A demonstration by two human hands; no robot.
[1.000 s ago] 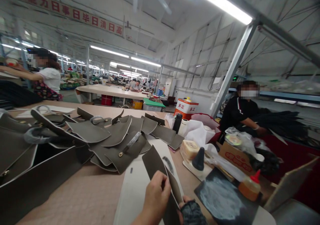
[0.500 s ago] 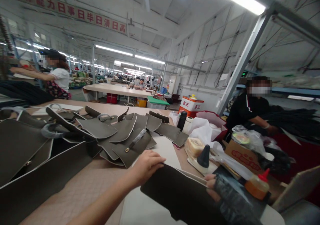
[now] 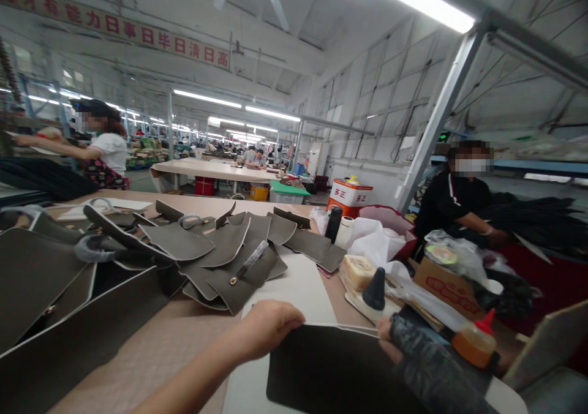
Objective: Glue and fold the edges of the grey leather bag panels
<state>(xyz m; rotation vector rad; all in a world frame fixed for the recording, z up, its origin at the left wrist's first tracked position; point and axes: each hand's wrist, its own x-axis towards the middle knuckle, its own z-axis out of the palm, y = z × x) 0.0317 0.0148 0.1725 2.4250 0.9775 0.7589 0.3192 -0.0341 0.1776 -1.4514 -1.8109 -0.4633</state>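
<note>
A dark grey-brown leather bag panel (image 3: 333, 365) with a pale edge is held up close to me over a white sheet. My left hand (image 3: 274, 323) pinches its upper left corner, thumb and fingers closed. At the upper right edge, my right hand (image 3: 388, 339) grips it; a dark patterned sleeve covers that arm, and part of the hand is hidden. Beyond my left hand lies a pile of similar bag pieces (image 3: 225, 239). One bag piece has a plastic-wrapped handle (image 3: 255, 255) and a small gold clasp (image 3: 233, 280).
A black cone (image 3: 374, 289) stands beside a yellowish block (image 3: 357, 272) on the right. Nearby are a red-tipped glue bottle (image 3: 475, 340), a cardboard box (image 3: 448, 288) and a black thermos (image 3: 333, 223). Co-workers stand at left and right. Large bag pieces (image 3: 87, 334) cover the table's left side.
The panel has swung to face me more squarely, with its top edge nearer level. My left hand has lowered slightly, still gripping the corner. My right hand keeps its hold.
</note>
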